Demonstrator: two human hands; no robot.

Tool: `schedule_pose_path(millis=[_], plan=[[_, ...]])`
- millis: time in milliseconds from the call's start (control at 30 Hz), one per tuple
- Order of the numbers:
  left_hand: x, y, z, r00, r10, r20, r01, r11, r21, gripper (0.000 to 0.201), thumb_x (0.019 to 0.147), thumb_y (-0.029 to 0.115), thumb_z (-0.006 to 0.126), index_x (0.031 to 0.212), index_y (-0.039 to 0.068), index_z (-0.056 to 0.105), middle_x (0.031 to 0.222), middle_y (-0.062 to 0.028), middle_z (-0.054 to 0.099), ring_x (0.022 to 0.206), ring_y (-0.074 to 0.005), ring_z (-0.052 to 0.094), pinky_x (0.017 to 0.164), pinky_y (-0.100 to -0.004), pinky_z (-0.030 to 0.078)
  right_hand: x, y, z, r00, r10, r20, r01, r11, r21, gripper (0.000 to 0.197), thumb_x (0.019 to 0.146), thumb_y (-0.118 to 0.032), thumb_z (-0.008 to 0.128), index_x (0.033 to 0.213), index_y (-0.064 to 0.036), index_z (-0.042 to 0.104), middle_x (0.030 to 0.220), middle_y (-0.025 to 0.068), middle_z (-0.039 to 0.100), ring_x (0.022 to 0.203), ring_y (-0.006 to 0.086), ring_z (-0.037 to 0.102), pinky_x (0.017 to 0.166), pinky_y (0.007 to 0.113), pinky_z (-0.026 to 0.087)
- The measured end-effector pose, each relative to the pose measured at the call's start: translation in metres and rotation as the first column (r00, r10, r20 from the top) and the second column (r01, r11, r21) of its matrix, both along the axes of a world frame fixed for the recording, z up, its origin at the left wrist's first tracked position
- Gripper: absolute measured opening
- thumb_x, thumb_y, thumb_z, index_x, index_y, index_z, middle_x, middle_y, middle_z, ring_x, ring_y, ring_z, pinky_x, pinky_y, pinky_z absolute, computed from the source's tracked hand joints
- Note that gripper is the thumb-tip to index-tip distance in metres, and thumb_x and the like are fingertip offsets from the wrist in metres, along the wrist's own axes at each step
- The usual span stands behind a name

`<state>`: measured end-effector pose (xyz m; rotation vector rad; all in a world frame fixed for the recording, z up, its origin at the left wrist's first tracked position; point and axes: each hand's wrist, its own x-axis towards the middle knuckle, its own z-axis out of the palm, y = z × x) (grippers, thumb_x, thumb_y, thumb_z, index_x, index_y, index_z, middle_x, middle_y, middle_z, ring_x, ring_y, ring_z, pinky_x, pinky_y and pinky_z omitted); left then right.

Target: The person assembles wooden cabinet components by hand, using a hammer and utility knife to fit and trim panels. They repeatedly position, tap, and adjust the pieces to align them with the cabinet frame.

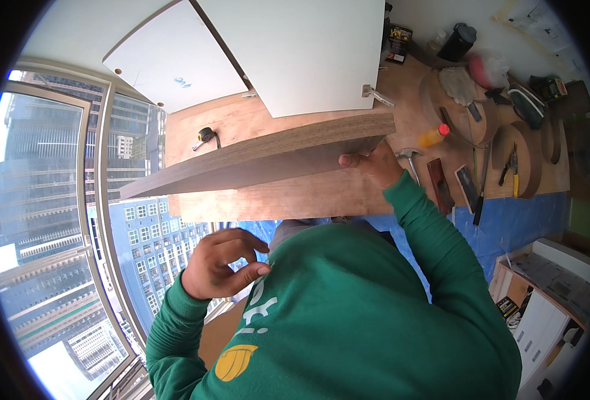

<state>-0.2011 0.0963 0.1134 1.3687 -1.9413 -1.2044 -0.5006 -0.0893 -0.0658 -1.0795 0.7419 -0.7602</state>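
A long brown wood-grain board [275,155] stands on its edge across the workbench, its banded edge facing up. At the board's right end, my right hand [375,165] grips it, with the thumb on the near face and the other fingers partly hidden. My left hand [225,263] is in front of my chest at the left, off the board. Its fingers are loosely curled, with a gap to the thumb, and nothing is seen in it. Beyond the board, a tape measure [205,136] lies on the bench.
White panels [315,53] lean at the back, one with a hinge [377,95]. Right of the board are a claw hammer [409,161], an orange bottle with a red cap [433,136], a hand plane [440,185], pliers [510,163] and coiled edging strips [528,160]. Tall windows [48,200] stand left.
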Motion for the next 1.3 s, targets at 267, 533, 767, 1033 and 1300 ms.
schedule_pose_path(millis=[267, 533, 767, 1033, 1300], plan=[[-0.018, -0.169, 0.031, 0.709, 0.247, 0.660, 0.205, 0.824, -0.528, 0.082, 0.070, 0.032, 0.097, 0.136, 0.003, 0.057, 0.128, -0.0193, 0.069, 0.117, -0.0388, 0.068, 0.098, -0.0470, 0.056, 0.016, -0.046, -0.012, 0.997, -0.014, -0.082, -0.001, 0.984, -0.176, 0.069, 0.084, -0.036, 0.091, 0.135, -0.0006, 0.059, 0.128, 0.0124, 0.069, 0.120, 0.0222, 0.063, 0.104, 0.037, 0.051], [0.007, -0.256, -0.020, 0.602, 0.320, 0.732, 0.125, 0.867, -0.483, 0.066, 0.076, 0.032, 0.095, 0.122, -0.001, 0.060, 0.110, -0.0236, 0.074, 0.100, -0.0396, 0.075, 0.089, -0.0454, 0.062, -0.056, -0.009, -0.111, 0.777, -0.491, -0.395, 0.423, 0.871, -0.251, 0.037, 0.094, -0.029, 0.080, 0.113, 0.0003, 0.067, 0.110, 0.0124, 0.074, 0.103, 0.0203, 0.069, 0.093, 0.034, 0.055], [0.023, -0.295, -0.028, 0.633, 0.222, 0.741, 0.162, 0.898, -0.408, 0.065, 0.078, 0.033, 0.094, 0.121, -0.002, 0.060, 0.106, -0.0240, 0.074, 0.099, -0.0405, 0.074, 0.088, -0.0457, 0.059, -0.116, 0.154, -0.198, 0.692, -0.327, -0.644, 0.371, 0.926, -0.072, 0.020, 0.098, -0.021, 0.073, 0.099, -0.0011, 0.068, 0.089, 0.0066, 0.070, 0.084, 0.0139, 0.066, 0.077, 0.033, 0.054], [0.019, -0.303, -0.029, 0.622, 0.220, 0.752, 0.107, 0.927, -0.359, 0.066, 0.077, 0.033, 0.094, 0.122, -0.002, 0.060, 0.107, -0.0242, 0.074, 0.097, -0.0406, 0.074, 0.089, -0.0457, 0.058, -0.123, 0.223, -0.227, 0.610, -0.313, -0.728, 0.374, 0.924, -0.084, 0.029, 0.098, -0.029, 0.070, 0.091, -0.0006, 0.068, 0.083, 0.0185, 0.071, 0.078, 0.0335, 0.070, 0.073, 0.042, 0.055], [0.009, -0.265, -0.021, 0.572, 0.313, 0.758, 0.110, 0.887, -0.449, 0.072, 0.075, 0.033, 0.095, 0.125, -0.002, 0.058, 0.110, -0.0262, 0.073, 0.103, -0.0416, 0.074, 0.091, -0.0465, 0.059, -0.112, 0.144, -0.216, 0.477, -0.364, -0.800, 0.291, 0.924, -0.246, 0.039, 0.099, -0.034, 0.070, 0.082, 0.0005, 0.062, 0.074, 0.0228, 0.066, 0.071, 0.0403, 0.066, 0.069, 0.046, 0.053]])
